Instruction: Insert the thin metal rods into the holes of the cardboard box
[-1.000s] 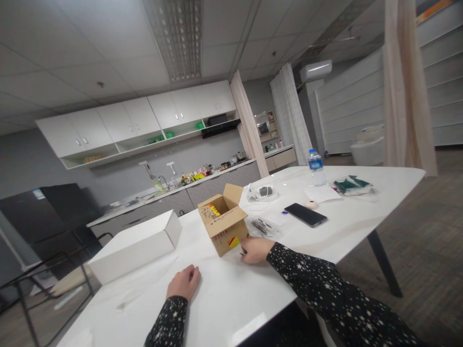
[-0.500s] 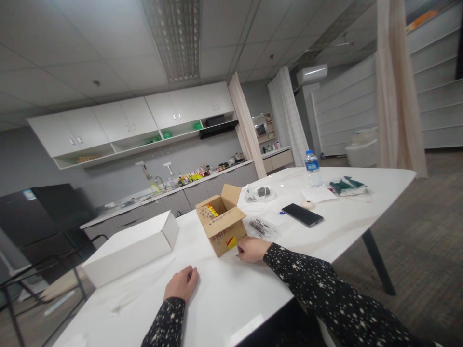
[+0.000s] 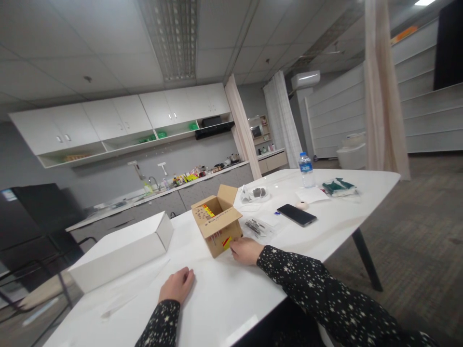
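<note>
My right hand (image 3: 248,250) is beside the front right corner of an open cardboard box (image 3: 221,225). Its fingers are pinched together close to the red and yellow mark on the box's front; whether they touch the box or hold something small, I cannot make out. The box stands with its flaps up, showing red and yellow print inside. My left hand (image 3: 177,285) rests on the white table (image 3: 213,299), fingers curled in, left of the box and apart from it. Just behind my right hand lies a clear plastic bag of thin metal tools (image 3: 258,227).
A long white box (image 3: 123,250) stands on the left. To the right lie a black phone (image 3: 296,215), a white paper (image 3: 313,194) and a green packet (image 3: 339,186). A water bottle (image 3: 306,171) stands behind them. A white cabled item (image 3: 255,193) sits behind the cardboard box.
The view has turned slightly right, so the scene has shifted left. My right fingertips have come a little up and closer to the cardboard box's front. My left hand stays resting on the table.
</note>
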